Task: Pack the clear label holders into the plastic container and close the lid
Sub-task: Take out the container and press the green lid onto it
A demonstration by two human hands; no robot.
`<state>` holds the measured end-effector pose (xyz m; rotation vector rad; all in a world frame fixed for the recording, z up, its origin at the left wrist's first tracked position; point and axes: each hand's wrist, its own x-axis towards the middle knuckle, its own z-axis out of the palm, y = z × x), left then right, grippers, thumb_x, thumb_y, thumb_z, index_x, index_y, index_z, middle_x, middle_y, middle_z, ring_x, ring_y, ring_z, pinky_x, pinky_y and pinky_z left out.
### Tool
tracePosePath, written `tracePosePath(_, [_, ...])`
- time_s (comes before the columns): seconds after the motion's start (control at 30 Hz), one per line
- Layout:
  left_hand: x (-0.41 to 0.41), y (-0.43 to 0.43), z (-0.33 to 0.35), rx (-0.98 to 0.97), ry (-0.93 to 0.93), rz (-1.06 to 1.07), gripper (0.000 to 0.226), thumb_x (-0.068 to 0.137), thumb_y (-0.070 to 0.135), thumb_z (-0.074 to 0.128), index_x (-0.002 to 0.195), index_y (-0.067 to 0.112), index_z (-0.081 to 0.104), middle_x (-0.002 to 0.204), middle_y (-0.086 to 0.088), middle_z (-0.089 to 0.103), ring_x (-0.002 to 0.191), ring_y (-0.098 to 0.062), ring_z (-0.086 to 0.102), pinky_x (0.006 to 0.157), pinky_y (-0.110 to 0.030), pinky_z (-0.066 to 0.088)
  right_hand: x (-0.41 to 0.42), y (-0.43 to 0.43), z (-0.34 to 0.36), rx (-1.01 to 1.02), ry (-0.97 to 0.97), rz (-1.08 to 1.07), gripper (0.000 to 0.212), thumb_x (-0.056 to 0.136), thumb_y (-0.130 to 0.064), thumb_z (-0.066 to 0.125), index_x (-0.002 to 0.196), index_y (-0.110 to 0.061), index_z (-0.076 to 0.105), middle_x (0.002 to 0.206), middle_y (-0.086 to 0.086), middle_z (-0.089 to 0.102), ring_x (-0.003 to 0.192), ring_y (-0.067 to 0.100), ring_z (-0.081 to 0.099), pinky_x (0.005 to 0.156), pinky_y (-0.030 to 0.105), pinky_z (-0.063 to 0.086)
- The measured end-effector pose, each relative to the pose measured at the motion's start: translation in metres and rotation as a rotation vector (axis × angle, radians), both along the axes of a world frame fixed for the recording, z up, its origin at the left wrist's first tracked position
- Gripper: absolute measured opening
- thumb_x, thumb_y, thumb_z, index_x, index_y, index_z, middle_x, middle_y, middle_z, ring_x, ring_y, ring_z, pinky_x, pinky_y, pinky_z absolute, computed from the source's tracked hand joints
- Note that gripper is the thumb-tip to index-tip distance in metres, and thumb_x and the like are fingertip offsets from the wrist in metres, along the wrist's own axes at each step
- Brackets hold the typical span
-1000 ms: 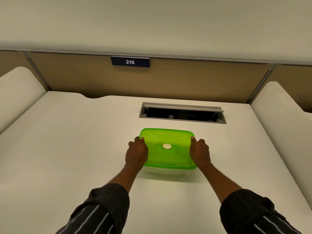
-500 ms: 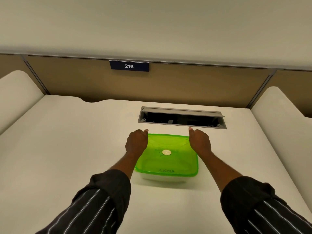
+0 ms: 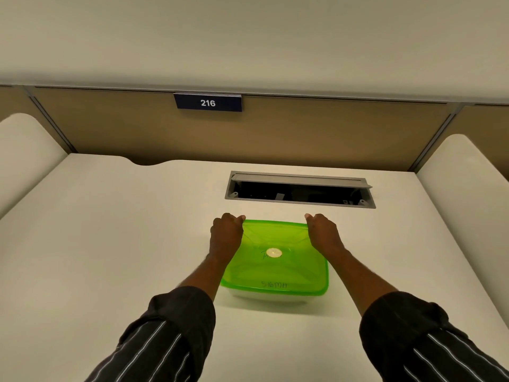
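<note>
A clear plastic container (image 3: 264, 296) stands on the white desk with its green lid (image 3: 278, 268) on top. The lid has a white round valve in the middle and the handwritten word SIGMA near its front edge. My left hand (image 3: 226, 236) grips the lid's far left corner, fingers curled over the edge. At the far right corner my right hand (image 3: 322, 232) grips the lid the same way. No clear label holders show through the lid.
An open grey cable hatch (image 3: 299, 189) is set into the desk (image 3: 110, 244) just behind the container. A tan partition with a sign reading 216 (image 3: 208, 102) closes the back. White side panels rise at the left and right.
Both hands have slid from the lid's middle sides to its far corners. The view has shifted slightly, so the container sits lower in the frame.
</note>
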<state>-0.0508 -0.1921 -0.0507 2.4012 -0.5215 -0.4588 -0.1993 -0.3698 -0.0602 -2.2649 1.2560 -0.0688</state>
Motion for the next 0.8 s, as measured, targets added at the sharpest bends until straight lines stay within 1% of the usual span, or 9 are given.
tracePosePath(0.03, [-0.001, 0.0, 0.002, 0.016, -0.049, -0.029, 0.039, 0.099, 0.035, 0.047, 0.112, 0.002, 0.063, 0.112, -0.023, 0.063, 0.106, -0.04, 0.058, 0.09, -0.047, 0.048, 0.001, -0.003, -0.003, -0.054, -0.015, 0.016, 0.036, 0.102, -0.012, 0.031, 0.133, -0.002, 0.047, 0.118, 0.023, 0.058, 0.106, 0.04, 0.057, 0.089, 0.043, 0.046])
tracePosePath(0.07, [-0.002, 0.0, 0.003, 0.026, -0.096, -0.034, 0.037, 0.099, 0.032, 0.048, 0.114, 0.002, 0.064, 0.113, -0.023, 0.062, 0.109, -0.041, 0.056, 0.092, -0.047, 0.047, 0.003, 0.001, 0.002, -0.027, -0.011, 0.003, 0.037, 0.101, -0.014, 0.03, 0.133, -0.005, 0.047, 0.119, 0.022, 0.059, 0.107, 0.04, 0.056, 0.089, 0.043, 0.046])
tracePosePath(0.17, [-0.006, -0.008, 0.012, 0.006, -0.12, -0.006, 0.034, 0.095, 0.036, 0.053, 0.12, 0.014, 0.061, 0.122, -0.016, 0.054, 0.118, -0.034, 0.05, 0.094, -0.044, 0.044, 0.02, 0.01, 0.014, -0.138, 0.048, 0.108, 0.046, 0.1, -0.039, 0.029, 0.127, -0.009, 0.052, 0.122, 0.02, 0.056, 0.113, 0.041, 0.05, 0.092, 0.045, 0.044])
tracePosePath(0.23, [-0.011, -0.018, 0.014, 0.046, -0.156, -0.108, 0.036, 0.095, 0.04, 0.051, 0.124, 0.02, 0.059, 0.128, -0.011, 0.053, 0.122, -0.03, 0.048, 0.096, -0.045, 0.042, 0.034, 0.019, 0.024, -0.197, 0.076, 0.211, 0.054, 0.099, -0.049, 0.028, 0.119, -0.009, 0.058, 0.122, 0.021, 0.055, 0.115, 0.041, 0.049, 0.093, 0.047, 0.043])
tracePosePath(0.37, [-0.017, -0.021, 0.008, 0.177, -0.22, -0.254, 0.04, 0.096, 0.049, 0.042, 0.121, 0.027, 0.063, 0.12, -0.007, 0.062, 0.117, -0.028, 0.053, 0.091, -0.045, 0.044, 0.048, 0.035, 0.021, -0.22, 0.14, 0.354, 0.051, 0.099, -0.048, 0.027, 0.117, -0.013, 0.059, 0.121, 0.016, 0.06, 0.114, 0.038, 0.053, 0.091, 0.044, 0.043])
tracePosePath(0.47, [-0.015, -0.015, 0.0, 0.177, -0.254, -0.271, 0.039, 0.096, 0.051, 0.039, 0.117, 0.031, 0.065, 0.114, -0.007, 0.063, 0.112, -0.028, 0.053, 0.086, -0.042, 0.044, 0.044, 0.039, 0.009, -0.277, 0.168, 0.354, 0.045, 0.1, -0.044, 0.029, 0.12, -0.012, 0.055, 0.12, 0.015, 0.059, 0.114, 0.036, 0.052, 0.091, 0.044, 0.043])
tracePosePath(0.63, [-0.016, -0.016, -0.002, 0.183, -0.302, -0.269, 0.038, 0.097, 0.049, 0.039, 0.117, 0.03, 0.064, 0.115, -0.007, 0.061, 0.113, -0.028, 0.051, 0.089, -0.04, 0.042, 0.045, 0.041, 0.004, -0.353, 0.16, 0.352, 0.046, 0.1, -0.044, 0.031, 0.117, -0.009, 0.056, 0.117, 0.015, 0.06, 0.11, 0.035, 0.054, 0.089, 0.042, 0.043])
tracePosePath(0.7, [-0.016, -0.016, 0.001, 0.182, -0.281, -0.275, 0.038, 0.097, 0.049, 0.04, 0.117, 0.029, 0.064, 0.116, -0.008, 0.06, 0.114, -0.028, 0.05, 0.089, -0.041, 0.042, 0.045, 0.04, 0.007, -0.338, 0.165, 0.366, 0.046, 0.1, -0.043, 0.031, 0.118, -0.009, 0.055, 0.119, 0.016, 0.06, 0.111, 0.036, 0.053, 0.089, 0.042, 0.043])
tracePosePath(0.8, [-0.016, -0.013, 0.001, 0.157, -0.272, -0.28, 0.039, 0.098, 0.046, 0.04, 0.123, 0.024, 0.061, 0.123, -0.011, 0.056, 0.117, -0.03, 0.047, 0.091, -0.041, 0.042, 0.042, 0.036, 0.012, -0.235, 0.153, 0.38, 0.046, 0.098, -0.046, 0.034, 0.121, -0.012, 0.054, 0.123, 0.016, 0.056, 0.115, 0.036, 0.049, 0.092, 0.043, 0.042])
